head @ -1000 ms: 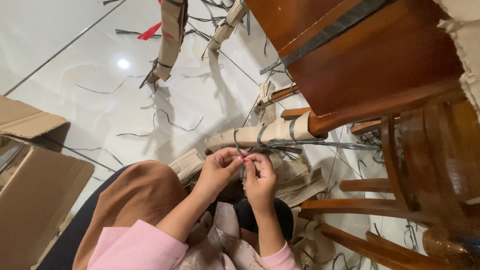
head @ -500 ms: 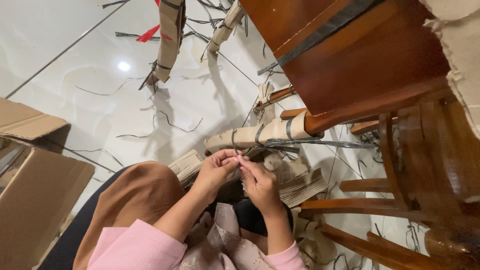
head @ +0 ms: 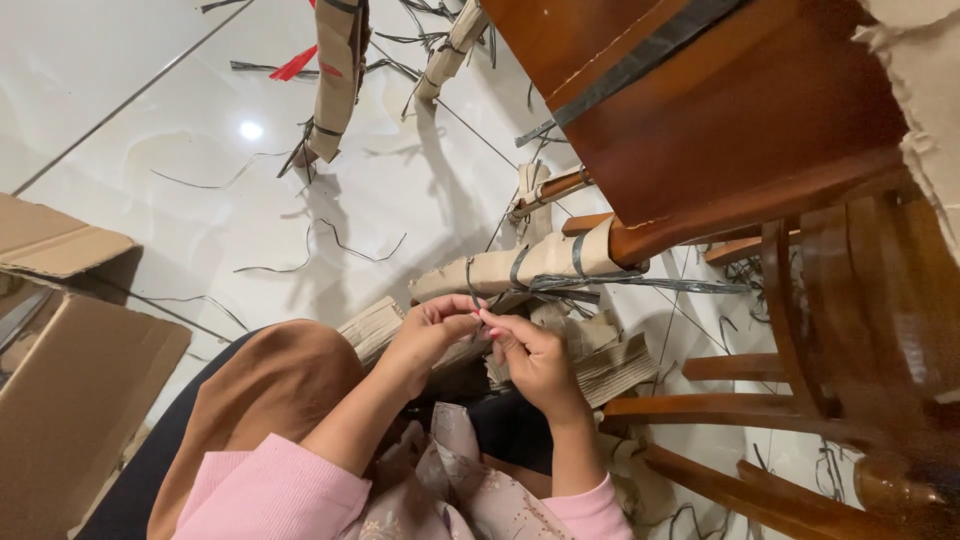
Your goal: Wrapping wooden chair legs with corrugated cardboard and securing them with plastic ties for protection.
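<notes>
We find the chair (head: 720, 130) at upper right to be glossy, smooth varnished wood. Its leg wrapping (head: 530, 268) is matt, rough brown paper bound with dull grey tape. The floor (head: 150, 110) is glossy white tile; the box (head: 70, 400) at lower left is matt cardboard.

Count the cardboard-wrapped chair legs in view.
3: one by the hands, still on the chair; two lying on the floor at top, one left, one right. Others may be hidden.
</notes>
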